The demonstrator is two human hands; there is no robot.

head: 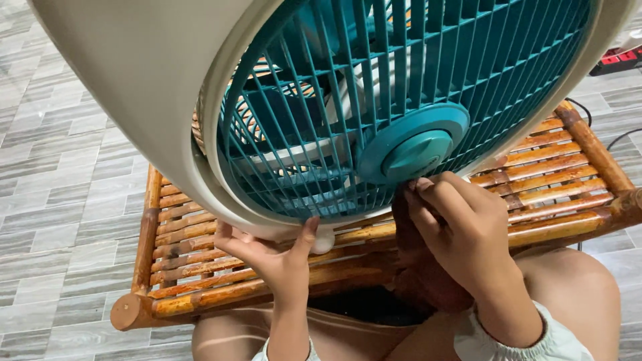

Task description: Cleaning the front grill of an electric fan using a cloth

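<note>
The fan [200,100], teal grille [374,87] enclosing its blades, tilts over a bamboo bench [200,267]; left hand [271,257] cups its rim open-palmed, right hand [461,227] pinches the grille.

teal fan grille [374,87], cream fan housing [147,73]

Grey wood-look tile floor [67,167] beneath a low slatted bamboo table [555,174], evenly lit.
</note>
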